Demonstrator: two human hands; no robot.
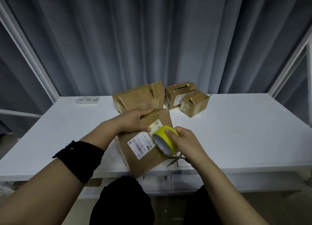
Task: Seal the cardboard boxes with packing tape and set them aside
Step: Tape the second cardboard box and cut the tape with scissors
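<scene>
While the right grip (pixel 184 138) curls round the glossy yellow roll of packing tape (pixel 166 140), sealing looks barely begun. The roll stands tilted on the flat brown cardboard box (pixel 146 155), which overhangs the near edge of the smooth white counter (pixel 236 123). Thin metal scissors (pixel 175 159) lie just under that grip, partly hidden. Between the grips sits a matte white printed label (pixel 141 146). The left grip (pixel 135 122) clamps the box's far edge, thumb on top, just beside the roll. Beyond the left grip lies a broad dull-brown carton (pixel 133 98) with shiny clear film on it. Beyond the right grip, two small cube-like cartons (pixel 194 105) show raised flaps, so they probably need taping. No box looks set aside yet.
</scene>
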